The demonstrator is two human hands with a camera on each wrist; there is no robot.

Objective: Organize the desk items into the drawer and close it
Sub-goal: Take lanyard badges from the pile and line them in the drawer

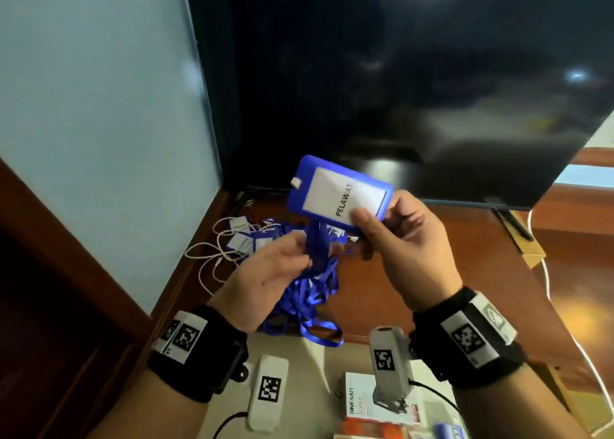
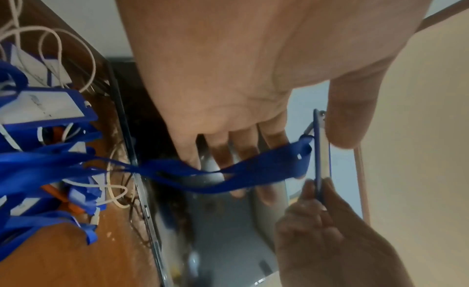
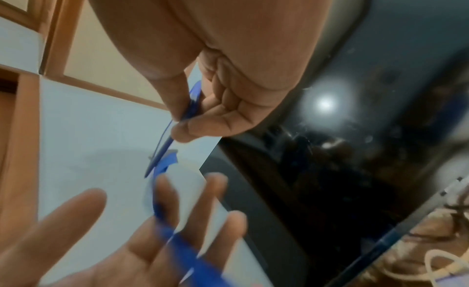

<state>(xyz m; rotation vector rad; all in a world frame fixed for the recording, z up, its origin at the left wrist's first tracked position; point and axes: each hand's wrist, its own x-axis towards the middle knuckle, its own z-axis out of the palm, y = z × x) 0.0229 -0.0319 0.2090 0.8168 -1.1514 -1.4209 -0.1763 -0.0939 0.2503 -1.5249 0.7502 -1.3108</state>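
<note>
My right hand pinches a blue badge holder by one corner and holds it up over the wooden desk; its white card reads PELAWAT. In the wrist views the holder is edge-on between the thumb and fingers of my right hand. Its blue lanyard hangs down to the desk and runs across the straight, spread fingers of my left hand, which do not close on it.
More blue badge holders and lanyards lie tangled with a white cable at the desk's back left. A dark TV screen stands behind. Below the desk's front edge is a pale surface with a white box on it.
</note>
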